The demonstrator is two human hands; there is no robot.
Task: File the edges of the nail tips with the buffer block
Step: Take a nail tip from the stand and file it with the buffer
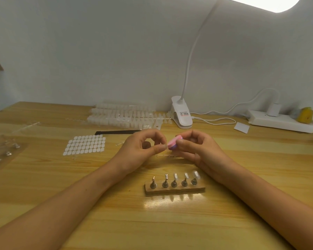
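Observation:
Above the middle of the wooden table, my right hand (pixel 193 148) grips a small pink and purple buffer block (pixel 173 143) between thumb and fingers. My left hand (pixel 143 148) pinches a small clear nail tip (pixel 164 147) between thumb and forefinger, its edge against the block. Near the front stands a wooden holder (pixel 175 190) with several metal pegs; a clear nail tip (pixel 195 174) sits on the rightmost peg.
Strips of clear nail tips (pixel 123 116) lie at the back. A sheet of white adhesive tabs (pixel 85 147) and a black file (pixel 116 132) lie left of my hands. A clip lamp (pixel 182 114), its cable and a white power strip (pixel 280 121) stand at the back right. More peg stands (pixel 2 152) are far left.

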